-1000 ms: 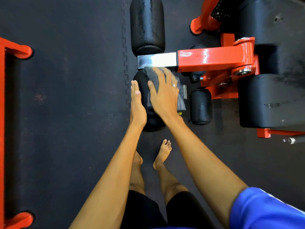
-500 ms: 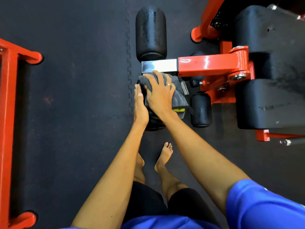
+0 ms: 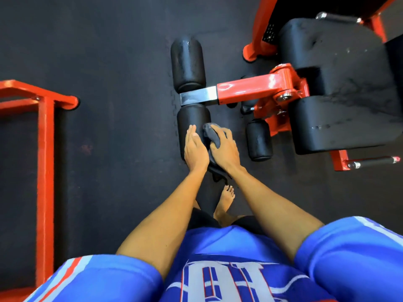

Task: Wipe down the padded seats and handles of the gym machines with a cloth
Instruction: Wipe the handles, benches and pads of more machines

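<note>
On the near roller pad (image 3: pixel 192 120) of the red leg machine, seen from the head camera looking straight down, we have both hands at work. Our left hand (image 3: pixel 195 152) lies flat along the pad's top, fingers straight and pressed together, holding nothing. Just beside it, our right hand (image 3: pixel 225 152) has its fingers curled over a bunched grey cloth (image 3: pixel 211 134) and presses it against the right side of the same pad; a loose tail of the cloth hangs below the wrist. A bare steel bar (image 3: pixel 198 98) separates this pad from the far roller pad (image 3: pixel 188 64) and joins a red arm (image 3: pixel 250 88) running right to the black seat cushions (image 3: pixel 340 125). A shorter roller (image 3: pixel 258 142) stands near our right hand, apart from it. A black handle (image 3: pixel 373 161) sticks out lower right. Well apart on the left stands a red frame (image 3: pixel 44 149) on the dark rubber floor (image 3: pixel 113 62). Between our forearms we see one bare foot (image 3: pixel 226 199).
</note>
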A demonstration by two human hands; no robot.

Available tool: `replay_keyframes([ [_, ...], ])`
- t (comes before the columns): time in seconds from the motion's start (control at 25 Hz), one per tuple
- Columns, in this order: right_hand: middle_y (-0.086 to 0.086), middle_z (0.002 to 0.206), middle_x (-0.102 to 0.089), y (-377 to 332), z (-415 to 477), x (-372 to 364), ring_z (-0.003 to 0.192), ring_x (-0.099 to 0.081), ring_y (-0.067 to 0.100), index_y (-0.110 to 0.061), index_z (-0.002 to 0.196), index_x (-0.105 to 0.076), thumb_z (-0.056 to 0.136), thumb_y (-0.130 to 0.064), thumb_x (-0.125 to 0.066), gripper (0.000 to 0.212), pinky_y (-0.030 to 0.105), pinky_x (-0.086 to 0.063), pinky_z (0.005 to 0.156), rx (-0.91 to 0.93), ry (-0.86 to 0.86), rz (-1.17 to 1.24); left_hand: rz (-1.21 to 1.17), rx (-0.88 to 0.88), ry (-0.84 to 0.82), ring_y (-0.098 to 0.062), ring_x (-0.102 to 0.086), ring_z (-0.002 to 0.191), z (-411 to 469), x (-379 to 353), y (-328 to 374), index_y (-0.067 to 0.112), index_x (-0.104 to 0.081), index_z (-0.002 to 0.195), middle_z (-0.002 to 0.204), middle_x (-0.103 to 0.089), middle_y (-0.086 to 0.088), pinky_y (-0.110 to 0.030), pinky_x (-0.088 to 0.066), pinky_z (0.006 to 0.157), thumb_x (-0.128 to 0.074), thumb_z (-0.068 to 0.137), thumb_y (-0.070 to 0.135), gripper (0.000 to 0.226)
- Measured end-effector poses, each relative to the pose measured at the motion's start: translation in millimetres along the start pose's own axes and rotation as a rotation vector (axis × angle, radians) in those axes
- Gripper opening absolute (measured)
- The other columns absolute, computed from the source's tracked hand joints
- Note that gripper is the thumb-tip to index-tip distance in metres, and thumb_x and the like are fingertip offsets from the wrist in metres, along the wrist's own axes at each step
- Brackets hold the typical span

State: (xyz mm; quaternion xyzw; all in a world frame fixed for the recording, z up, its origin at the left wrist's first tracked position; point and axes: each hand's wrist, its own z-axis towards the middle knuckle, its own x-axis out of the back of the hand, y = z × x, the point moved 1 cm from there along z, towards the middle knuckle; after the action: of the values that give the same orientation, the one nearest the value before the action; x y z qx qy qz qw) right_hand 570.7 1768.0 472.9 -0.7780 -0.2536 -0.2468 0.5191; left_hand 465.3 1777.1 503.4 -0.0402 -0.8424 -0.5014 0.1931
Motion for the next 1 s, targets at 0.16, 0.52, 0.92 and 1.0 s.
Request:
replay_keyframes([
  [0.16,-0.011,0.143,-0.037,25,-10,23,0.111,-0.052,0.032,-0.053,0.148,-0.034,0.095,-0.029,-0.055,0.062,0.05,-0.049,0.09,-0.122,0.044,0.058,-0.021,-0.05,-0.105,-0.005,-0.034,0.147,-10,-36,24,0.022,-0.047,0.151,0.16,-0.04,0.009,-0.024,-0.023,0.121,-0.026,0.112,0.029,0.045],
  [0.52,-0.011,0.142,-0.034,108,-12,43,0.116,-0.05,0.031,-0.048,0.145,-0.039,0.095,-0.03,-0.062,0.058,0.052,-0.051,0.091,-0.321,0.171,0.012,0.034,0.055,-0.373,-0.008,-0.039,0.143,5,-129,-6,0.025,-0.049,0.149,0.155,-0.047,0.007,-0.027,-0.028,0.117,-0.027,0.111,0.034,0.045],
  [0.92,0.01,0.144,-0.036,267,43,45,0.111,-0.056,0.036,-0.036,0.152,-0.045,0.089,-0.025,-0.072,0.069,0.046,-0.046,0.095,-0.191,0.257,-0.295,0.077,0.126,-0.344,-0.015,-0.041,0.142,50,-264,-107,0.023,-0.05,0.149,0.154,-0.048,0.001,-0.032,-0.03,0.118,-0.024,0.112,0.033,0.046],
  [1.0,0.015,0.146,-0.038,301,58,36,0.119,-0.053,0.038,-0.035,0.154,-0.044,0.089,-0.026,-0.073,0.072,0.049,-0.047,0.1,-0.168,0.247,-0.322,0.039,0.162,-0.313,-0.014,-0.044,0.141,61,-294,-133,0.023,-0.051,0.148,0.152,-0.05,0.001,-0.036,-0.032,0.119,-0.025,0.112,0.035,0.046],
])
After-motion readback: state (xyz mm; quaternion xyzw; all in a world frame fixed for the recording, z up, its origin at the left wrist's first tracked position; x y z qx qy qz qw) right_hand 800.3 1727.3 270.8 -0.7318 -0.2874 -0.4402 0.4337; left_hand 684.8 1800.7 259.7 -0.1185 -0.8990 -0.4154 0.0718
